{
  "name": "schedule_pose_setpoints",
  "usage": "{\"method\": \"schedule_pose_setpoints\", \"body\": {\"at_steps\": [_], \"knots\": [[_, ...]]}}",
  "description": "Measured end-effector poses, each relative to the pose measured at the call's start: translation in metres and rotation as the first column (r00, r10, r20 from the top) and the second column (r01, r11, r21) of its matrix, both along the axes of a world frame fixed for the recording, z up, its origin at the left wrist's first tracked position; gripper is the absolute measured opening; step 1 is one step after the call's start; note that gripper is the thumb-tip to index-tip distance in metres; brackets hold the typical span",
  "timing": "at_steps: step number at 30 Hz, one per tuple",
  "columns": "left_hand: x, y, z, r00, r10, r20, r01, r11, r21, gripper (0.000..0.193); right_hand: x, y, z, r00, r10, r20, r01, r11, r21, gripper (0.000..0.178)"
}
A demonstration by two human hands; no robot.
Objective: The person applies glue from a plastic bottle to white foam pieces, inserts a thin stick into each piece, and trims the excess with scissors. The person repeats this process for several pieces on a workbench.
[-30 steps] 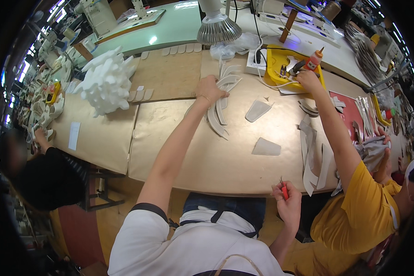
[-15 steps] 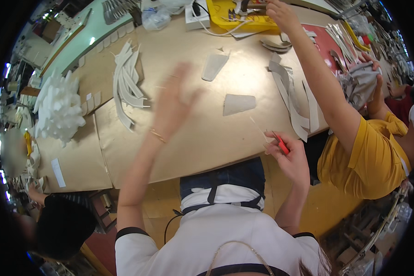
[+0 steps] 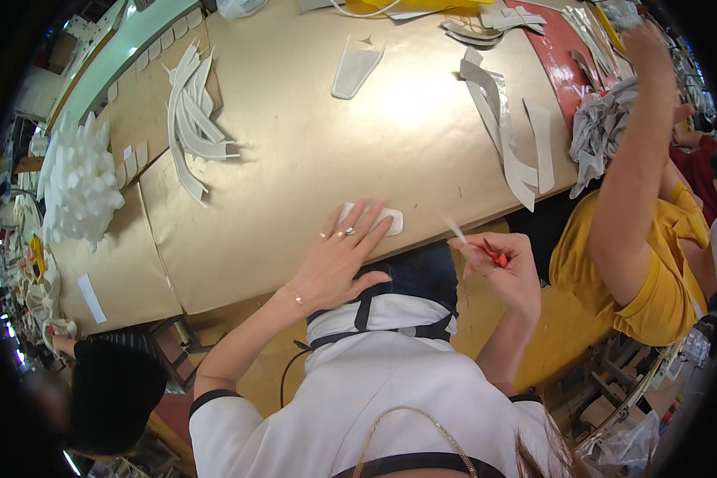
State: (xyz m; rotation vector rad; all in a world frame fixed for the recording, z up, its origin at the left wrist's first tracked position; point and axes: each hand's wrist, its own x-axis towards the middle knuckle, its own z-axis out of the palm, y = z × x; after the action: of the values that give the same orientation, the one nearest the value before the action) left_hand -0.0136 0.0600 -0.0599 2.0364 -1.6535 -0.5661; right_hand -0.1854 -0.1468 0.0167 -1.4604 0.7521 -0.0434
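My left hand (image 3: pixel 338 259) lies with fingers spread on a small pale grey-white flat piece (image 3: pixel 392 221) at the near edge of the table, covering much of it. My right hand (image 3: pixel 502 259), just off the table edge, is closed around a small red-handled tool (image 3: pixel 498 256) whose working end is mostly hidden. Between its thumb and forefinger a thin white strip (image 3: pixel 456 229) sticks out toward the table. Farther back on the tabletop rests a second pale tapered piece (image 3: pixel 357 73).
A bundle of white strips (image 3: pixel 191 119) and a spiky white pile (image 3: pixel 80 183) sit at left. Curved grey strips (image 3: pixel 494 119) lie right of centre. At right, a co-worker in a yellow top (image 3: pixel 613 271) is beside crumpled grey material (image 3: pixel 601 131).
My left hand has come down toward me onto the pale piece, which now lies closer to the table edge. The right hand still holds the red-handled tool. The view has shifted.
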Motion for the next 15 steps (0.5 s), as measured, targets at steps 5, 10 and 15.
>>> {"method": "schedule_pose_setpoints", "body": {"at_steps": [5, 10, 15], "knots": [[0.008, 0.021, -0.003, 0.952, 0.189, -0.239, -0.264, 0.903, -0.338, 0.054, 0.023, 0.013, 0.002, 0.991, 0.129, -0.022, -0.130, 0.990, -0.048, 0.014], [0.015, 0.004, -0.009, 0.911, 0.199, -0.361, -0.315, 0.901, -0.299, 0.038, 0.032, 0.018, 0.002, 0.989, 0.132, -0.064, -0.140, 0.979, -0.150, 0.013], [0.007, -0.014, -0.008, 0.575, 0.104, -0.812, -0.637, 0.680, -0.364, 0.041, 0.024, 0.018, -0.004, 0.987, 0.085, -0.138, -0.111, 0.975, -0.192, 0.011]]}}
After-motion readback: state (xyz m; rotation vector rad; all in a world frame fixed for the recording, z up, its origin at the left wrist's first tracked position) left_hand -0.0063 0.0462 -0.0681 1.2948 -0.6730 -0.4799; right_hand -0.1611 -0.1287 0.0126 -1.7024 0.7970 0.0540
